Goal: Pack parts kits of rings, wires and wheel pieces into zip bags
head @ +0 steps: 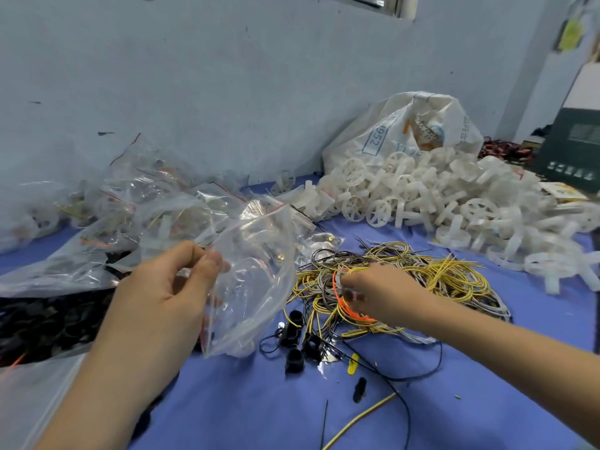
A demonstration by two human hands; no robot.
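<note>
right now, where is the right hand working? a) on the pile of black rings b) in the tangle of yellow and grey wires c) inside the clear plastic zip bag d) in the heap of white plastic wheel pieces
b: the right hand is down in the tangle of yellow and grey wires, its fingers pinching a thin orange wire loop, while the left hand holds the clear plastic zip bag off to the side.
</note>
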